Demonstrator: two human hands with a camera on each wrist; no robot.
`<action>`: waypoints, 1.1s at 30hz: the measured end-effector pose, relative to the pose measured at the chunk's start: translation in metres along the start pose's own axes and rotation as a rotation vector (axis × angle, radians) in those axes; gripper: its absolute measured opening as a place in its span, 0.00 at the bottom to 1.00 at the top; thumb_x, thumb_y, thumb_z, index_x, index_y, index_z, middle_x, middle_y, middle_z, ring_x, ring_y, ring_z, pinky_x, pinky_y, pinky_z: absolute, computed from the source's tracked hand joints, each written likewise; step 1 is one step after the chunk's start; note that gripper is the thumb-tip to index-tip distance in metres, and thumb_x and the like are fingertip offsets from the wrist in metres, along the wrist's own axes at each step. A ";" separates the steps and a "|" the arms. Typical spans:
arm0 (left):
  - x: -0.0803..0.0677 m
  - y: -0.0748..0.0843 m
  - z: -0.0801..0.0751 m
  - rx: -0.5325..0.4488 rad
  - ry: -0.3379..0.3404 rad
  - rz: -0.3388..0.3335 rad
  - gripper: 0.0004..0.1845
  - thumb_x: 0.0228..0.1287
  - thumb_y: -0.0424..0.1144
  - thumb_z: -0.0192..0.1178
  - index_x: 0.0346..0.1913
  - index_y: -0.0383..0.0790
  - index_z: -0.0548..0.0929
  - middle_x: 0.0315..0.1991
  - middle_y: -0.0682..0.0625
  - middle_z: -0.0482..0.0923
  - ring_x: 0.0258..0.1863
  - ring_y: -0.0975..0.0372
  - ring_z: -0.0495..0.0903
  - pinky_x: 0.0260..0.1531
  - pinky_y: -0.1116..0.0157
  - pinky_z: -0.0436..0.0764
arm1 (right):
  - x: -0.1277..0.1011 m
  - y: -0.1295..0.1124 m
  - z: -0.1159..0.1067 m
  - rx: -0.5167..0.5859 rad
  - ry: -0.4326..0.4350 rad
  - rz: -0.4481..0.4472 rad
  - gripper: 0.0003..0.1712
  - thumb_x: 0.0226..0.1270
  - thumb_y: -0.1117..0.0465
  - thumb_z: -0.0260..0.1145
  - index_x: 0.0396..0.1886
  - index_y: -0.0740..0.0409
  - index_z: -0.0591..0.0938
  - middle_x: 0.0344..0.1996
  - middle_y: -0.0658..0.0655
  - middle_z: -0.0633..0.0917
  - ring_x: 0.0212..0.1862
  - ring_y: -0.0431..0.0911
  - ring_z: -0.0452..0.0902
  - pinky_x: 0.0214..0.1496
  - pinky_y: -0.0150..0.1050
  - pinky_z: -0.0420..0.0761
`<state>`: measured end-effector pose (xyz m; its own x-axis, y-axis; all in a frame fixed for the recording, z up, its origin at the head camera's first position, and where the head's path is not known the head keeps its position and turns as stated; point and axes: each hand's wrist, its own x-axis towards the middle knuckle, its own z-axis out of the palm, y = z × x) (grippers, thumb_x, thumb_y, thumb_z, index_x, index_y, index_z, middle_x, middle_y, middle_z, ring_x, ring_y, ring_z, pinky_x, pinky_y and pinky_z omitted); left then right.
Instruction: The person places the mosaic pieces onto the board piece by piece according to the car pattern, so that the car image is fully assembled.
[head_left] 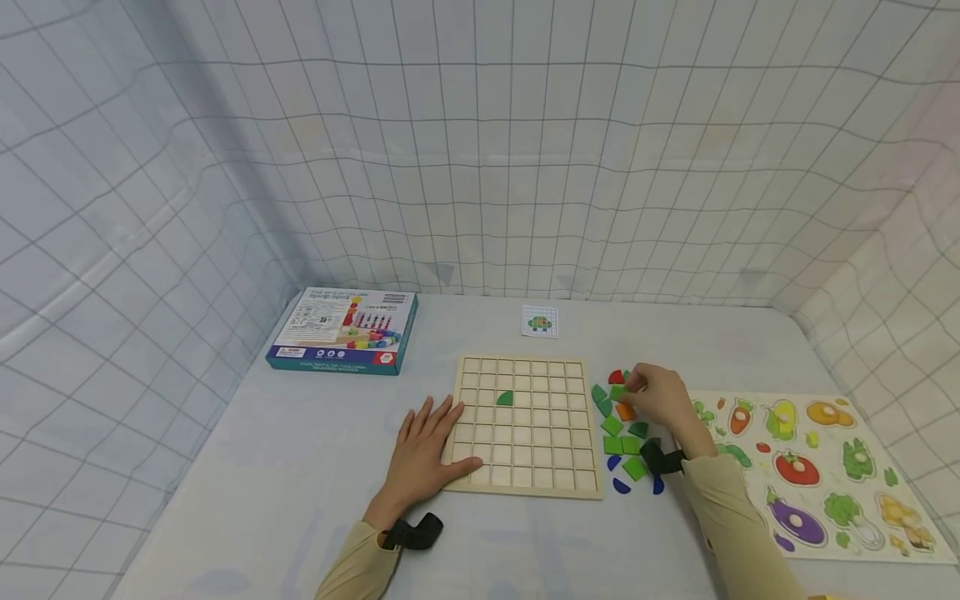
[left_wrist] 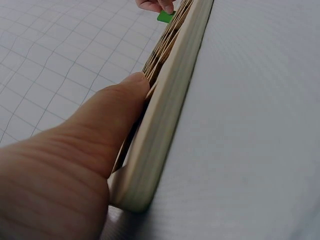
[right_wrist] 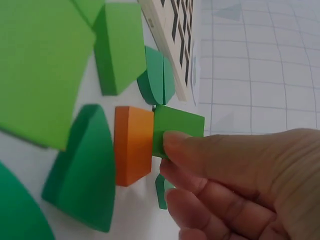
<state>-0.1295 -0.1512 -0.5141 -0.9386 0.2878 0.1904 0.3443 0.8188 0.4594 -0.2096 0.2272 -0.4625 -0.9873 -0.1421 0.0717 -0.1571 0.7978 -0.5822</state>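
A: Our right hand (head_left: 660,398) pinches a green square tile (right_wrist: 176,131) beside the orange tile (right_wrist: 133,145), right of the grid board (head_left: 525,425).

B: It could nudge that neighbour. Our left hand (head_left: 423,454) lies flat, steadying the board.

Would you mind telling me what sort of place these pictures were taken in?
Probably a staged recording booth rather than a home: grid-lined white sheeting walls in a white table, which holds only toys, a wooden grid board and a vegetable puzzle.
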 end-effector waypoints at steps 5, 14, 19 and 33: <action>0.000 0.000 0.001 0.007 0.008 0.005 0.48 0.52 0.67 0.61 0.72 0.44 0.62 0.72 0.47 0.55 0.72 0.48 0.44 0.66 0.45 0.41 | -0.003 0.001 0.002 0.023 0.005 -0.036 0.06 0.55 0.65 0.71 0.26 0.58 0.80 0.26 0.53 0.81 0.29 0.47 0.74 0.28 0.40 0.73; 0.000 0.000 0.001 0.015 0.007 0.004 0.48 0.53 0.66 0.61 0.72 0.44 0.62 0.72 0.47 0.55 0.72 0.48 0.44 0.66 0.45 0.41 | -0.003 -0.019 0.012 0.094 0.045 -0.172 0.08 0.59 0.68 0.69 0.39 0.63 0.83 0.27 0.51 0.82 0.29 0.45 0.76 0.28 0.39 0.74; 0.000 0.000 0.001 0.011 0.005 0.001 0.47 0.53 0.66 0.60 0.72 0.44 0.62 0.72 0.47 0.55 0.72 0.48 0.44 0.66 0.45 0.41 | 0.002 -0.040 0.029 0.159 0.000 -0.217 0.06 0.59 0.68 0.68 0.37 0.62 0.83 0.26 0.49 0.81 0.29 0.43 0.75 0.28 0.37 0.74; 0.001 -0.003 0.004 0.011 0.036 0.026 0.48 0.52 0.69 0.59 0.72 0.43 0.63 0.71 0.45 0.57 0.72 0.47 0.46 0.66 0.45 0.42 | 0.019 -0.079 0.073 0.182 -0.134 -0.284 0.02 0.60 0.64 0.68 0.32 0.56 0.82 0.25 0.45 0.78 0.26 0.40 0.71 0.29 0.35 0.72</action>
<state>-0.1312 -0.1511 -0.5186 -0.9278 0.2909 0.2338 0.3681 0.8168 0.4443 -0.2138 0.1182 -0.4744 -0.8907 -0.4286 0.1515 -0.4059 0.5997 -0.6896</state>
